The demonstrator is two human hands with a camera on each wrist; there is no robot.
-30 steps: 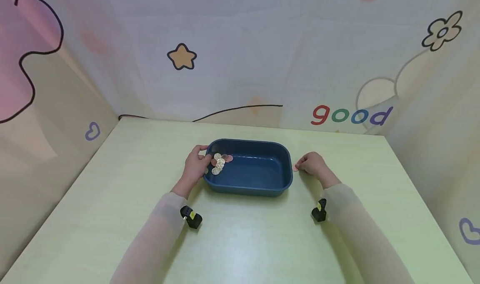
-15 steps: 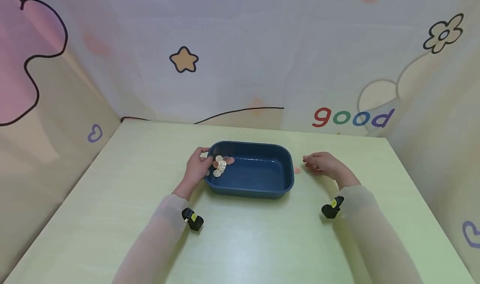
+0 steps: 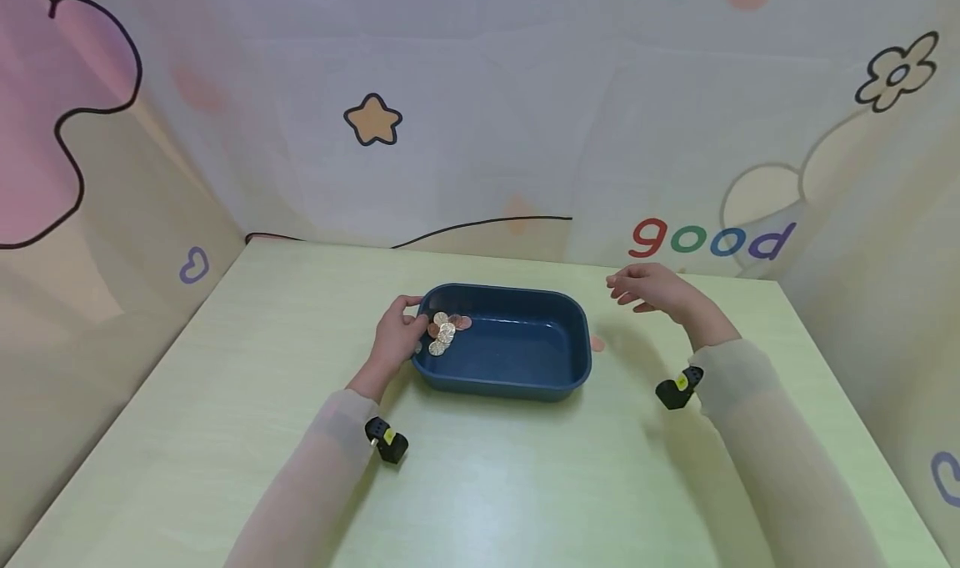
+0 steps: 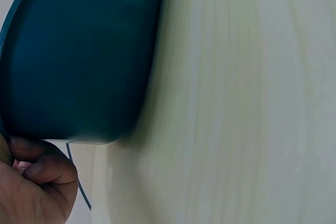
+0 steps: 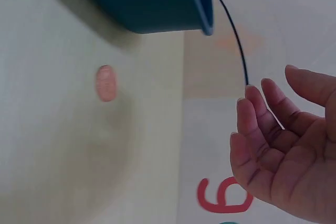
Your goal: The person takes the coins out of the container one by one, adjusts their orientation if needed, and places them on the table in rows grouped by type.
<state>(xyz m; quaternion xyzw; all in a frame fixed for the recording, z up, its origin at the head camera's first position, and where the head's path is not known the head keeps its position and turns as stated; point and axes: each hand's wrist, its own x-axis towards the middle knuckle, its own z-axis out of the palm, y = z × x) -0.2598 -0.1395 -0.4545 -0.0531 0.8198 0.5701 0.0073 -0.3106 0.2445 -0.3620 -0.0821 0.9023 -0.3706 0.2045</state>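
A blue rectangular bin (image 3: 502,389) stands on the table, and my left hand (image 3: 397,334) grips its left end with thumb inside the rim. In the left wrist view the curled fingers (image 4: 52,169) press against that end wall. Several silver and copper coins (image 3: 446,333) lie in a cluster inside, near the left hand. One copper coin (image 5: 106,83) lies flat on the table just off the bin's right end. Raised behind and to the right of that coin, my right hand (image 3: 656,289) is empty, its fingers loosely bent and apart.
The pale green table (image 3: 465,468) runs back to a printed cloth (image 3: 480,134) with a star and the word "good". More cloth hangs along both sides. A small black camera (image 3: 678,388) is strapped at each wrist.
My right hand has let go of the copper coin beside the bin and lifted up, away to the back right. The left hand keeps its grip on the bin.
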